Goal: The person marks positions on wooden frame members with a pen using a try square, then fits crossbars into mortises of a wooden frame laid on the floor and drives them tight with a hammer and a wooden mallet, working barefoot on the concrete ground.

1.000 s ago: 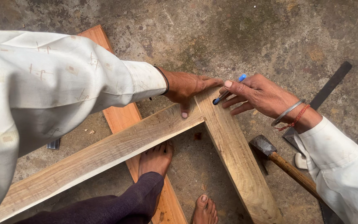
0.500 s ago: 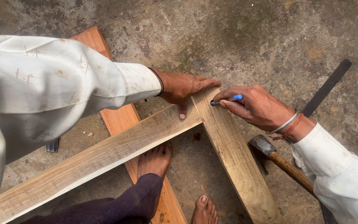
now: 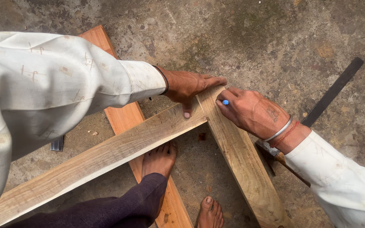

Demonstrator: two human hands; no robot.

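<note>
Seen from above, a person stands barefoot on rough concrete ground [image 3: 275,38]. Nearest, a bare foot [image 3: 210,211] rests on the ground, and a second foot [image 3: 159,158], below a dark trouser leg, stands on a reddish board [image 3: 125,120] that runs from near centre to far left.

Two pale planks meet in a corner joint. The long plank [image 3: 93,158] runs from near left up to the centre; the short plank [image 3: 243,164] runs from near right up to meet it.

The right hand [image 3: 254,112], wearing a metal bangle, lies on the far end of the short plank, fingers curled around a blue-tipped pen [image 3: 224,102] whose tip sits on the wood just beside the joint. The left hand [image 3: 189,86], fingers spread fairly wide, presses flat across the joint, its thumb on the long plank and its fingertips touching the short plank's end, just beside the pen.

Under the right wrist, a hammer [image 3: 281,158] lies on the ground, partly hidden. Farther right, a flat dark metal bar [image 3: 332,93] lies slanted. No containers are visible.
</note>
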